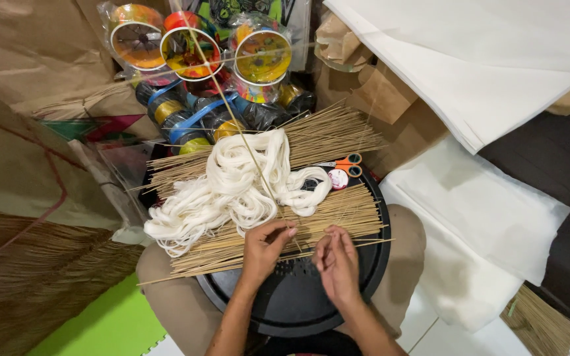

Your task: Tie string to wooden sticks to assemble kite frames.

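A single thin bamboo stick (338, 247) lies crosswise over the round black tray (298, 296) on a seated person's lap, pinched at its middle between both hands. The left hand (265, 247) closes its fingertips narrowly on the stick near a long upright stick (232, 112) that rises past the camera; the right hand (338, 264) curls its fingers around the same stick just beside it. Behind the hands, bundles of tan bamboo sticks (338, 211) spread across the tray under a loose skein of white string (239, 184). Orange-handled scissors (346, 161) rest farther back, colourful plastic spools (199, 49) stacked beyond, white paper sheets (483, 66) at right.
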